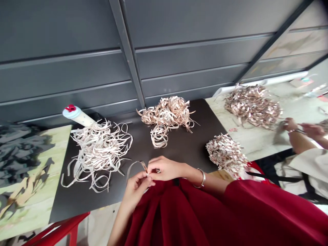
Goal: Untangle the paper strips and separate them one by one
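Observation:
My left hand [137,189] and my right hand [165,168] meet in front of my red clothing, fingertips pinched close together. Between them they grip a thin pale strip [132,166], which loops up above the left hand and shows brown near the fingers. The exact grip point is partly hidden by the fingers. To the left on the dark table lies a tangled pile of whitish strips [99,147]. Ahead sits a heap of curled, shiny tan strips [170,112]. Right of my right forearm is a mound of short, crinkled pale pieces [226,152].
A dark table [184,150] stands against a grey panelled wall [205,20]. A light tube with a red top [79,115] rests behind the left pile. Dark scraps [20,150] lie far left, above a red stool [64,230]. At right, a co-worker's hands [294,130] are near another shiny heap [252,106].

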Tool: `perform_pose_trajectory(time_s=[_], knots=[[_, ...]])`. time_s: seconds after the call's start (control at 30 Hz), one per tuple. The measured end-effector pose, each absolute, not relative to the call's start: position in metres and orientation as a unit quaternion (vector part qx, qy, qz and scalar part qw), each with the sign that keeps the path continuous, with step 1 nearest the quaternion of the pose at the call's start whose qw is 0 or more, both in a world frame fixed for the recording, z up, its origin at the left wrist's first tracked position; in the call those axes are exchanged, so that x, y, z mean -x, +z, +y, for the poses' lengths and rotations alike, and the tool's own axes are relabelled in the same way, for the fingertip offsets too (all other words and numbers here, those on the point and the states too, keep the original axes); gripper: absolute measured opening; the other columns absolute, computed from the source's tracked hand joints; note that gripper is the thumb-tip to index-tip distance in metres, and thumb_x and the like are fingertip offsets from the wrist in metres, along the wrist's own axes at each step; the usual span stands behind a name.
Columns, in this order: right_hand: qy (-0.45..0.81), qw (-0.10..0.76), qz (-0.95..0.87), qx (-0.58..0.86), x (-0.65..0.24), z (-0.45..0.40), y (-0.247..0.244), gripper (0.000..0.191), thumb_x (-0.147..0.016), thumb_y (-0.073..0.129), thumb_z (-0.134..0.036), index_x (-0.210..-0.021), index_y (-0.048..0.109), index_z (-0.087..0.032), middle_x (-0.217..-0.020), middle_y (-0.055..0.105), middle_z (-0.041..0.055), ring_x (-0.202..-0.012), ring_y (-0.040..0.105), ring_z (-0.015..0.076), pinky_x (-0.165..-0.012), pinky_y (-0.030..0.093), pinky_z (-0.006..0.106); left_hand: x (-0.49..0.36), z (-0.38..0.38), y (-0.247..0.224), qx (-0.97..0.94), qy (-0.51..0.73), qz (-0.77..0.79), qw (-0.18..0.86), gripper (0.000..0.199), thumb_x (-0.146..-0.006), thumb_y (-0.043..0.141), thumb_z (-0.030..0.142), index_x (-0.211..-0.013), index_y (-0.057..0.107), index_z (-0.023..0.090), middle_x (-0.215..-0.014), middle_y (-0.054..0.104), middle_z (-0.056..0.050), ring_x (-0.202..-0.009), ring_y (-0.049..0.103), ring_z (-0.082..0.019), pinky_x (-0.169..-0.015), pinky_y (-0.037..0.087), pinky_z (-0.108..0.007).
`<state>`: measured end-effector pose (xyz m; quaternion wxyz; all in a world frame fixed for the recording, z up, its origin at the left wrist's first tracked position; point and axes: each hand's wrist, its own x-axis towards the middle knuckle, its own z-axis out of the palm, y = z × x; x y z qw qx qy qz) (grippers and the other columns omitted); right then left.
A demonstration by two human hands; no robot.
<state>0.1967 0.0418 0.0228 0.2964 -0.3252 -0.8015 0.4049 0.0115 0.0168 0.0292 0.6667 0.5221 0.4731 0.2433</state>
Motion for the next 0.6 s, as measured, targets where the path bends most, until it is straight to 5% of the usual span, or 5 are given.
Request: perform_pose_trajectory(time_s=[0.17,0.37,0.6], knots=[[0.376,0.313,-0.799,0.350,-0.198,0.038,0.024,0.003,-0.080,0.061,-0.016,-0.081,0.058,-0.017,-0.079,0.058,0.0003,-0.073,0.053,0.0114,-0.070,0.044,0.021,-0.016,0.015,0.025,-0.335,0.251,0.494,0.762,0.033,-0.065,0.078,0.031,-0.091,0.065,0.016,-0.083,0.069,-0.001,-0.067,0.065,-0.011,-0.067,0.051,-0.020],[0.371,0.358,-0.770,0.375,-0.197,0.028,0.025,0.009,-0.081,0.060,-0.014,-0.088,0.058,-0.019,-0.101,0.058,0.0059,-0.099,0.054,0.0164,-0.088,0.046,0.029,-0.020,0.015,0.028,-0.375,0.258,0.502,0.736,0.036,-0.061,0.079,0.028,-0.088,0.061,0.013,-0.069,0.066,0.001,-0.055,0.063,-0.011,-0.054,0.047,-0.019],[0.444,0.293,-0.745,0.402,-0.196,0.022,0.031,0.020,-0.087,0.047,-0.010,-0.100,0.058,-0.019,-0.098,0.066,0.0039,-0.089,0.063,0.0148,-0.082,0.049,0.026,-0.020,0.013,0.018,-0.413,0.253,0.496,0.721,0.033,-0.063,0.076,0.033,-0.069,0.050,0.015,-0.064,0.060,0.003,-0.054,0.063,-0.012,-0.057,0.048,-0.024]])
